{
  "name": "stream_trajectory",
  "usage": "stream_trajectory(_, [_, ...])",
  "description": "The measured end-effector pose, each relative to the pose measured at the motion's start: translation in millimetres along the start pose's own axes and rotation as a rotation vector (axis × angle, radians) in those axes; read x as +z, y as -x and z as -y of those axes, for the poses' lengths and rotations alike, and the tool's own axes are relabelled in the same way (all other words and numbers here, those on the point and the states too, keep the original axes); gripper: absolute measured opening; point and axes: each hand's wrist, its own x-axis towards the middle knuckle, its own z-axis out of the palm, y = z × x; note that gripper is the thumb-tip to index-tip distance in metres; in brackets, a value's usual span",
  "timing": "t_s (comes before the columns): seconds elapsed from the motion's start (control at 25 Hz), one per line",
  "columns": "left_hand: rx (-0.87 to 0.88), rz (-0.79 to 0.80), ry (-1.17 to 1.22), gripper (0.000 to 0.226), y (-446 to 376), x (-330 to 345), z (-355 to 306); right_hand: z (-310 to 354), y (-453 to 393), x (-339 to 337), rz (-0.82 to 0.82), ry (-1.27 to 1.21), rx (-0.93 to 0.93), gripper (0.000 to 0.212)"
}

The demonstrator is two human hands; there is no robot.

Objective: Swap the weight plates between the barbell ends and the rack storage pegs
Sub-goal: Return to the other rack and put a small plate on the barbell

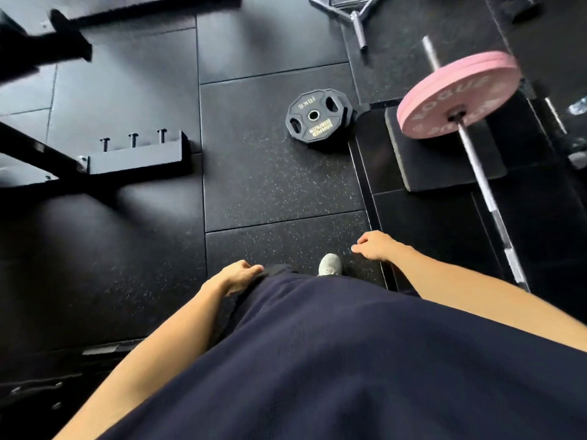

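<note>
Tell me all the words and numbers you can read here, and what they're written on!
"10KG": on the black weight plate lying on the floor, seen upside down.
Gold brand lettering on the same black plate: too small and blurred to read.
Pale letters around the face of the pink plate on the barbell: blurred, only partly visible, perhaps "ROGUE", not certain.

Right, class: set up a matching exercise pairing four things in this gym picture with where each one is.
Things:
1. round pink weight plates
2. black ten-kilo grip plates
3. grey sports shoe
4. chrome V-shaped cable handle

Places:
A. top edge of the view
B. stacked flat on the rubber floor
C. between the two hands
D. on the barbell sleeve

Pairs: 1-D, 2-B, 3-C, 4-A
</note>
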Motion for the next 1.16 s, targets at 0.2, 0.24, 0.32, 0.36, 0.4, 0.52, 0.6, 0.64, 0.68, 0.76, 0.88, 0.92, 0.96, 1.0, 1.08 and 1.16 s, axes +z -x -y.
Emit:
stream_trajectory(0.2, [-0.079,-0.027,0.164,0.056,-47,-65,-33,69,-66,-74,0.072,0.060,-0.053,0.044])
stream_trajectory(0.24, [-0.097,-0.009,0.170,0.056,-60,-79,-37,84,-82,-86,0.081,0.078,-0.055,0.045])
stream_trajectory(0.32, [-0.099,0.045,0.158,0.056,-81,-104,-47,110,-105,-105,0.096,0.121,-0.068,0.044])
stream_trajectory(0.36, [-0.097,0.063,0.159,0.055,-95,-120,-50,125,-120,-114,0.098,0.136,-0.074,0.044])
stream_trajectory(0.4, [-0.092,0.072,0.161,0.054,-113,-141,-53,145,-138,-126,0.094,0.147,-0.072,0.043])
stream_trajectory(0.52, [-0.078,0.079,0.126,0.049,-162,-229,-61,210,-186,-166,0.084,0.109,-0.035,0.040])
stream_trajectory(0.6, [-0.075,0.050,0.113,0.051,-190,-293,-69,257,-211,-192,0.059,0.055,-0.030,0.042])
stream_trajectory(0.64, [-0.069,0.032,0.117,0.053,-202,-324,-75,280,-222,-205,0.041,0.039,-0.034,0.044])
stream_trajectory(0.68, [-0.056,0.018,0.120,0.055,-212,-351,-81,298,-232,-216,0.020,0.019,-0.032,0.044])
stream_trajectory(0.76, [-0.036,0.019,0.079,0.055,-234,-399,-98,327,-251,-238,0.005,-0.038,-0.017,0.044])
stream_trajectory(0.88, [-0.003,0.035,0.051,0.057,-272,-459,-127,364,-283,-271,-0.010,-0.089,0.015,0.043])
stream_trajectory(0.92, [-0.004,0.040,0.045,0.058,-286,-477,-136,373,-296,-282,-0.017,-0.109,0.033,0.044])
stream_trajectory(0.96, [-0.004,0.053,0.031,0.060,-300,-494,-145,384,-311,-292,-0.022,-0.124,0.042,0.044])
stream_trajectory(1.0, [-0.004,0.068,0.018,0.060,-312,-509,-153,394,-324,-302,-0.019,-0.131,0.041,0.043])
stream_trajectory(1.08, [0.005,0.074,-0.008,0.058,-335,-544,-171,416,-354,-325,0.003,-0.140,0.048,0.031])
stream_trajectory(1.16, [-0.005,0.073,-0.007,0.057,-364,-586,-190,440,-389,-353,0.010,-0.146,0.060,0.024])
